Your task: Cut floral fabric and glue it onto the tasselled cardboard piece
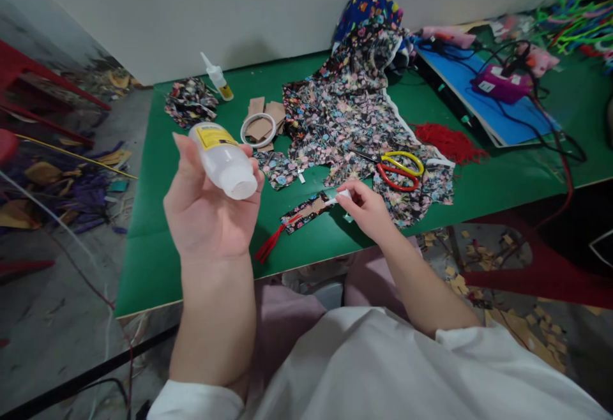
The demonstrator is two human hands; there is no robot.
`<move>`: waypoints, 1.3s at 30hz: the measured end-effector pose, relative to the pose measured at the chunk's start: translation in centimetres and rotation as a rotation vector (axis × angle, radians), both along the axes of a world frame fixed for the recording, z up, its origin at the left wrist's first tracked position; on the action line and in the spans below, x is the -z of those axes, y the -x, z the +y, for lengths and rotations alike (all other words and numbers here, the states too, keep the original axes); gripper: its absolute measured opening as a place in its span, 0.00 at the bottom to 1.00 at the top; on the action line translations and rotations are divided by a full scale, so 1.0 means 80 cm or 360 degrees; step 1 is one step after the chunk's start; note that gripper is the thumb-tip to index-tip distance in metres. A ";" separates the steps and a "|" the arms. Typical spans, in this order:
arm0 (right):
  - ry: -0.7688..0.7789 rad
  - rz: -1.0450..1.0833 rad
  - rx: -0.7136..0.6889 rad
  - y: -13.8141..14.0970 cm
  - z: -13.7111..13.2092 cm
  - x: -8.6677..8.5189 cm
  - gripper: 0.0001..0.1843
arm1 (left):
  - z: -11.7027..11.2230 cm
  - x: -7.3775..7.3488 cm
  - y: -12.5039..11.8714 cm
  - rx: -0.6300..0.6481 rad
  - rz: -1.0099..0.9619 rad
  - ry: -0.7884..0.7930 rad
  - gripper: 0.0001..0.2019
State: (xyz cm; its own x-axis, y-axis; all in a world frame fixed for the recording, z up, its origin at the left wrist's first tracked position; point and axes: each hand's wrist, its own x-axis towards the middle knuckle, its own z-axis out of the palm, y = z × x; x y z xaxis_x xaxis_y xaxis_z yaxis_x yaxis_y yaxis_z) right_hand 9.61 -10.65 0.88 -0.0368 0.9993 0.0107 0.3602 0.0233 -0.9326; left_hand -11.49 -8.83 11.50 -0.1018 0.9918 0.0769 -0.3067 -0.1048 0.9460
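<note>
My left hand (215,216) is raised over the table's left part, its fingers wrapped round a translucent white glue bottle (218,152) with a yellow label. The bottle is tilted, its neck pointing down toward me. Lower and to the right, my right hand (366,210) pinches a small white nozzle cap (343,195). The cap's thin tip meets or hovers over the end of a floral fabric strip (293,221) with brown card on it; I cannot tell which. A red tassel (271,243) extends from the strip's left end.
Scissors (400,171) with red and yellow handles lie on floral cloth (340,107). Behind are a second glue bottle (219,80), a tape ring (258,130) and card pieces (275,113). Red threads (447,142), a blue folder (479,97) and a corded purple device (505,83) sit right.
</note>
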 end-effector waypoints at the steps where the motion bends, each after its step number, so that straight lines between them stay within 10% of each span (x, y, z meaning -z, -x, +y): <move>1: 0.0007 0.0007 0.0001 0.000 0.000 0.001 0.10 | 0.000 0.001 0.001 -0.0013 0.0053 -0.0022 0.18; 33: 0.0014 0.0027 -0.0008 0.001 0.001 0.002 0.11 | -0.001 0.003 0.000 0.0178 0.0107 -0.0018 0.21; 39: -0.0031 0.0127 0.0048 0.000 0.001 0.005 0.11 | 0.009 0.027 -0.023 -0.0076 0.0237 -0.0415 0.12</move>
State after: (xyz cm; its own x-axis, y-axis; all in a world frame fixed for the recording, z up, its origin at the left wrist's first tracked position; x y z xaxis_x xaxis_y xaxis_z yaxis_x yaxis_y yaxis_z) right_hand 9.60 -10.58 0.52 -0.0052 0.9995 0.0317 0.2853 0.0319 -0.9579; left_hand -9.63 -8.10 9.38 -0.1164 0.9309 0.3462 -0.1555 -0.3613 0.9194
